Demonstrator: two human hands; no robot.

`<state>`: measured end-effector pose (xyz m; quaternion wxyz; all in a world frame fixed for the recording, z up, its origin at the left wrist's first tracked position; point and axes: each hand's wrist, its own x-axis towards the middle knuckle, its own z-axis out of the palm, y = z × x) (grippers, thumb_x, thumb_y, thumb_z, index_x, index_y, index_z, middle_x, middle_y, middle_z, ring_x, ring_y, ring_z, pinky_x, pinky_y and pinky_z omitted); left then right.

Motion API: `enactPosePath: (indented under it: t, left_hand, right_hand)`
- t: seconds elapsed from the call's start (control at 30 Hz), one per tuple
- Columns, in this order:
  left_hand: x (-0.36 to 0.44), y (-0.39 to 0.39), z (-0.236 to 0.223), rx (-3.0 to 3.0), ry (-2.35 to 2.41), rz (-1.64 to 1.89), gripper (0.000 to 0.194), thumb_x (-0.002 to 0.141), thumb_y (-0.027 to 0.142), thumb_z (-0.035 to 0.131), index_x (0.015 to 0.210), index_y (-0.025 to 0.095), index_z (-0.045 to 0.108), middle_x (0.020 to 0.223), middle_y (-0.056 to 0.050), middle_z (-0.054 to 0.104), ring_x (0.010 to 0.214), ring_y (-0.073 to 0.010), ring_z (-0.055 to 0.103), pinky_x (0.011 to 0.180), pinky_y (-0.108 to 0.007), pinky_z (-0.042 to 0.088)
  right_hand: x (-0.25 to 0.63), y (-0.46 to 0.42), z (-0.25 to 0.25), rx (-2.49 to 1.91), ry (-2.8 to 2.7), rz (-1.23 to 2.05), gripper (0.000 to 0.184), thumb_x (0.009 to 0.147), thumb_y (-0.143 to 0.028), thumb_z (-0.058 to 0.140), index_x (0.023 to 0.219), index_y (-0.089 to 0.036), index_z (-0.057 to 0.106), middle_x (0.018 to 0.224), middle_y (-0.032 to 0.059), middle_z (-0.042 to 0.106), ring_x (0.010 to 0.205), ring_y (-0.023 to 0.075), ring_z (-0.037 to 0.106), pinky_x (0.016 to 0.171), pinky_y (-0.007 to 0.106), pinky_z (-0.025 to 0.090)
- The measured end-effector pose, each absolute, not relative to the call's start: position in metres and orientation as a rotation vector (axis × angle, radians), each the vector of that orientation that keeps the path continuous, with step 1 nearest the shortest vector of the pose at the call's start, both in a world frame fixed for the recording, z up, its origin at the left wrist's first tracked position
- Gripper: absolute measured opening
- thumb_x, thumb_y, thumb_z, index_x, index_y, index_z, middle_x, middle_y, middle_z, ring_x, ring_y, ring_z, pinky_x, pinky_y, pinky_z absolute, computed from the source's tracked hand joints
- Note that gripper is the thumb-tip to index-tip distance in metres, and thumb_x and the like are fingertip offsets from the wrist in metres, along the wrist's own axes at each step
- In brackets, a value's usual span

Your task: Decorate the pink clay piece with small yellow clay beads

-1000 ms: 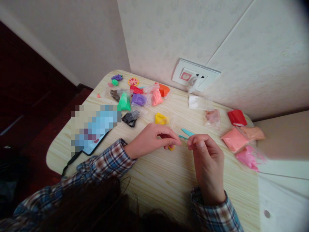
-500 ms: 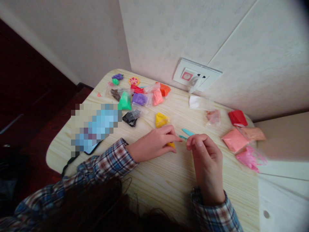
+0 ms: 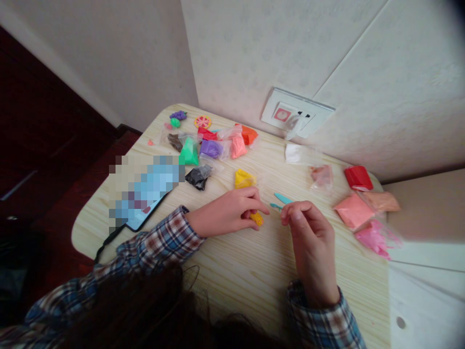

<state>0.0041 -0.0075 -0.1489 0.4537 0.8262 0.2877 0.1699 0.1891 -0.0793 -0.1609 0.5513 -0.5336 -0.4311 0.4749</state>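
My left hand is over the middle of the table, index finger and thumb apart. Between and just under these fingers shows a small, bumpy yellow clay piece. To the right, my right hand is raised with thumb and forefinger pinched together; whatever is in the pinch, if anything, is too small to make out. Two teal clay tools, one a flat blade and one thinner, show just beyond its fingertips. A bag of yellow clay lies behind my left hand.
Bags of green, purple, black and other clay lie at the back left. A phone, partly pixelated, is at the left. More bags, including red clay, lie right. A wall socket is behind the table.
My left hand has shifted slightly left, and more of the bumpy yellow piece shows between its fingers. The right hand has hardly moved and keeps its pinch.
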Motion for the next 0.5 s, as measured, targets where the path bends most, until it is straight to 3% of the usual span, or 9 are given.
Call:
enactPosePath:
  t: [0.27, 0.5]
  left_hand:
    - [0.0026, -0.0064, -0.1462, 2.040, 0.731, 0.379, 0.019, 0.081, 0.004, 0.068, 0.098, 0.011, 0.073, 0.084, 0.000, 0.055, 0.069, -0.0094, 0.053, 0.064, -0.021, 0.044]
    - [0.0045, -0.0082, -0.1448, 2.048, 0.742, 0.432, 0.014, 0.085, 0.018, 0.070, 0.096, 0.010, 0.073, 0.081, -0.001, 0.055, 0.068, -0.0105, 0.053, 0.063, -0.022, 0.043]
  right_hand:
    - [0.1892, -0.0784, -0.1619, -1.273, -1.030, 1.133, 0.019, 0.090, -0.035, 0.066, 0.076, -0.022, 0.062, 0.072, -0.0036, 0.058, 0.071, 0.0130, 0.052, 0.069, 0.027, 0.039]
    - [0.1878, -0.0794, -0.1619, -1.246, -1.053, 1.118, 0.032, 0.095, -0.039, 0.057, 0.068, -0.021, 0.057, 0.068, -0.0024, 0.054, 0.069, 0.0142, 0.051, 0.068, 0.029, 0.038]
